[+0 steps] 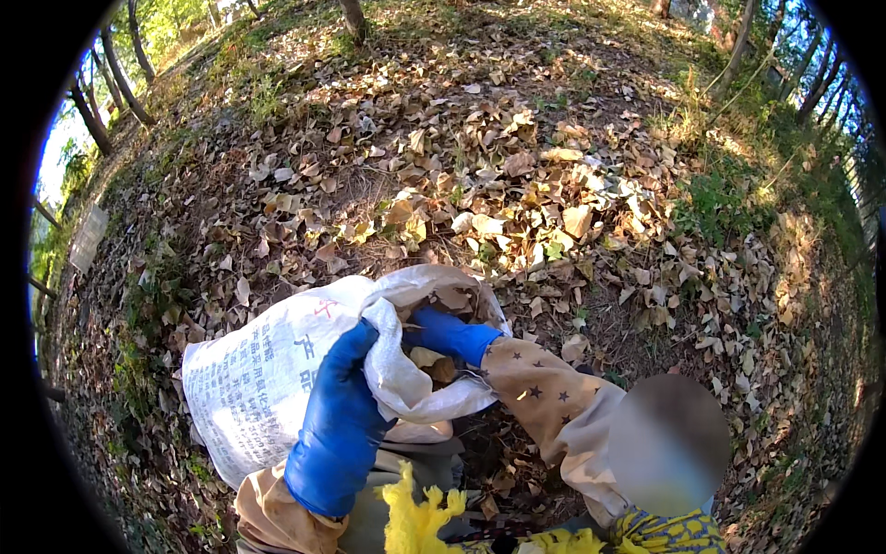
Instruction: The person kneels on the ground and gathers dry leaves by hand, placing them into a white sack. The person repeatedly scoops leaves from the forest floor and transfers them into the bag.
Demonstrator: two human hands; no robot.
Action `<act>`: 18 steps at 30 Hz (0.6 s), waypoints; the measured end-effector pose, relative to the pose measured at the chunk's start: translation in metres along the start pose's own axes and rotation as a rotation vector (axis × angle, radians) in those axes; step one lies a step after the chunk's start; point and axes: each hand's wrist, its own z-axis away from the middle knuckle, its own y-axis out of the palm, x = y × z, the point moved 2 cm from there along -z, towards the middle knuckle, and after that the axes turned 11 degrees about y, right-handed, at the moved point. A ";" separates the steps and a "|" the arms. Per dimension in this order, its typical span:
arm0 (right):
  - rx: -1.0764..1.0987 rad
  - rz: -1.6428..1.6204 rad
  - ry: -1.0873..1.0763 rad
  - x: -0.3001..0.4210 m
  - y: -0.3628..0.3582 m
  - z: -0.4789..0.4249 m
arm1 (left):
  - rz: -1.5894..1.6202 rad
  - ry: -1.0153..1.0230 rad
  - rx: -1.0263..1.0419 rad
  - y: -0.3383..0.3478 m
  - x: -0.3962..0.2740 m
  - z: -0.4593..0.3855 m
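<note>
A white woven sack (270, 388), printed with writing, lies on its side across the leaf litter, its mouth towards the right. My left hand (342, 422), in a blue glove, grips the folded rim near the front of the mouth. Through that opening reaches my right hand (450, 334), also blue-gloved; its fingers are hidden inside, so what they hold does not show. Dry brown leaves (435, 363) are visible in the sack's mouth, just below the right hand.
Fallen leaves (512, 201) cover the ground, thickest in the sunlit patch beyond the sack. Tree trunks (123, 79) rise at the upper left and upper right. Green weeds (720, 208) grow at right. A yellow fringed scarf (415, 512) hangs at the bottom, and a blurred round patch covers the lower right.
</note>
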 end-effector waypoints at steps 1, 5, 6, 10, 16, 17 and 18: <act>0.057 0.045 0.035 -0.039 -0.011 0.007 | 0.034 -0.086 0.032 0.008 0.014 -0.009; 0.249 0.160 0.045 -0.043 -0.035 0.018 | -0.064 0.013 -0.046 0.008 0.031 -0.034; 0.348 0.159 0.113 -0.030 -0.052 0.024 | -0.097 0.081 -0.063 0.008 0.030 -0.041; 0.298 0.112 0.057 -0.056 -0.094 0.041 | -0.103 0.088 0.017 0.014 0.038 -0.090; 0.138 0.145 -0.087 -0.011 -0.175 0.070 | 0.004 0.187 -0.014 -0.001 0.036 -0.154; 0.165 0.033 -0.049 -0.010 -0.191 0.074 | 0.045 0.158 -0.059 -0.005 0.034 -0.166; 0.147 -0.042 0.029 -0.023 -0.204 0.073 | -0.014 0.227 -0.063 -0.003 0.034 -0.179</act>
